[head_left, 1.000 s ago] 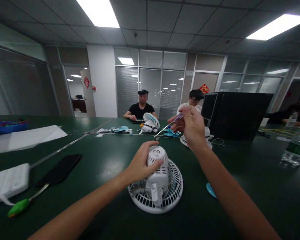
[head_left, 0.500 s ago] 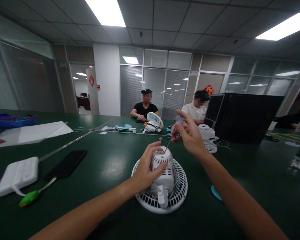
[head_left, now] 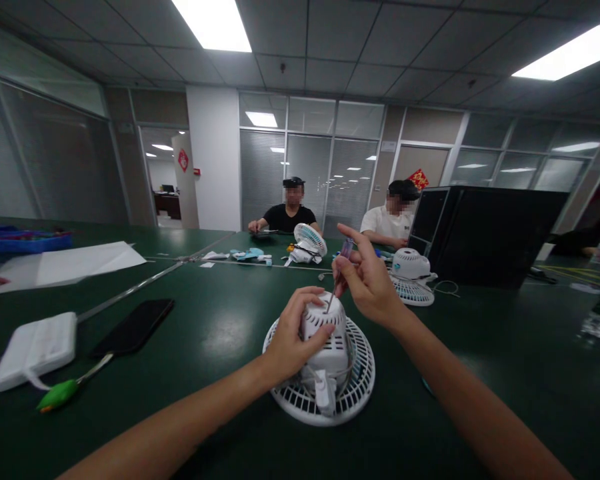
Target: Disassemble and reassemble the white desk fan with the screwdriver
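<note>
A small white fan (head_left: 330,373) lies face down on the green table (head_left: 220,333), its motor housing pointing up. My left hand (head_left: 293,337) is wrapped round the left side of the housing. My right hand (head_left: 367,283) pinches a thin screwdriver (head_left: 336,283) with a purple handle. The screwdriver stands nearly upright with its tip on the top of the housing.
A black phone (head_left: 133,327), a white box (head_left: 35,350) and a green-handled tool (head_left: 65,393) lie at the left. Two people sit across the table with other white fans (head_left: 410,273) and blue parts. A black monitor back (head_left: 485,237) stands at the right. White paper (head_left: 65,263) lies far left.
My right hand has come down and left, bringing the screwdriver from tilted in the air to nearly upright with its tip on the fan housing. My left hand keeps its grip.
</note>
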The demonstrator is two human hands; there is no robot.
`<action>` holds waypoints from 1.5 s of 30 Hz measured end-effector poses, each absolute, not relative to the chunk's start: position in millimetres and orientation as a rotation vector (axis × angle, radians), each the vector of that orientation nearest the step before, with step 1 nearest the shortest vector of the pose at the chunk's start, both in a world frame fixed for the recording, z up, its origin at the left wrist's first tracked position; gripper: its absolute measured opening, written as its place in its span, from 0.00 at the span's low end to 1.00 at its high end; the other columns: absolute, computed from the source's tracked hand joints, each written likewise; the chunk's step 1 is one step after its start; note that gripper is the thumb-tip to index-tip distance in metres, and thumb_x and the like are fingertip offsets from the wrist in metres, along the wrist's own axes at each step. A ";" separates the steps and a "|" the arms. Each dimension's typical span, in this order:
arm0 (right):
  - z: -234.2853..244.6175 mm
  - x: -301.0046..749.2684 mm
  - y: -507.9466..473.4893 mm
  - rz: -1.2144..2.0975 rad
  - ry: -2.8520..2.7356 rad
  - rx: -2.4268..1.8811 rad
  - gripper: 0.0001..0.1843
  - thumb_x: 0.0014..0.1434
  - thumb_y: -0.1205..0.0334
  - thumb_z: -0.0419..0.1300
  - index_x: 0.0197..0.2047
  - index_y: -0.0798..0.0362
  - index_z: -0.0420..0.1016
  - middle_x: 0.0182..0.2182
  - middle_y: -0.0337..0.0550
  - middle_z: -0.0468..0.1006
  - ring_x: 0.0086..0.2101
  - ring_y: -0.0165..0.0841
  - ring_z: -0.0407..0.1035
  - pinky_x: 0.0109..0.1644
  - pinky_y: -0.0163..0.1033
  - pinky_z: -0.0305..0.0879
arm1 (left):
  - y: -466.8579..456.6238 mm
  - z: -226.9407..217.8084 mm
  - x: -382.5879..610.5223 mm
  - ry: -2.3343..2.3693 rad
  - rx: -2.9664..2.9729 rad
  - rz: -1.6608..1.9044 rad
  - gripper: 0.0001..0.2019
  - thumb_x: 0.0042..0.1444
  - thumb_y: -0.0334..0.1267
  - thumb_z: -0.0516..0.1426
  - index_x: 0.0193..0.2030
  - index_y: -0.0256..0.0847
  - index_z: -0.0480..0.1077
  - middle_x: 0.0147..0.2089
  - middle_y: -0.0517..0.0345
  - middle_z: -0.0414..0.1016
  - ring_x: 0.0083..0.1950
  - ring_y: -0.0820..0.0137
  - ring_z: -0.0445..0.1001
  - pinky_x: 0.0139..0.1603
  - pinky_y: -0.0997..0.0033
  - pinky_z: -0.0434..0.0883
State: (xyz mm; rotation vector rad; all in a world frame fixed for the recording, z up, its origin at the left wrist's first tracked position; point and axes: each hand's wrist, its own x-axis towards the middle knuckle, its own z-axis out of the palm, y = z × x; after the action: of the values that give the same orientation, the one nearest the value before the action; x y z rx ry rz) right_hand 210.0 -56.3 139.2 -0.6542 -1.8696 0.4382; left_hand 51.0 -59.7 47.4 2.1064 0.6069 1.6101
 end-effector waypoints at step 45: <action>137.9 213.0 -53.1 0.403 -1.854 -0.605 0.26 0.68 0.55 0.53 0.66 0.45 0.51 0.28 0.34 0.70 0.19 0.25 0.68 0.22 0.33 0.69 | -62.4 50.6 50.2 0.629 2.162 1.634 0.06 0.56 0.33 0.59 0.40 0.42 0.66 0.53 0.50 0.65 0.58 0.59 0.67 0.60 0.56 0.63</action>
State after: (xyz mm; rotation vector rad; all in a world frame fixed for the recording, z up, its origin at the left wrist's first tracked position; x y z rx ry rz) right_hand 213.0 -53.1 137.9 -0.6052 -1.8541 0.4029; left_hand 50.2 -62.4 50.6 2.1617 0.6287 1.6336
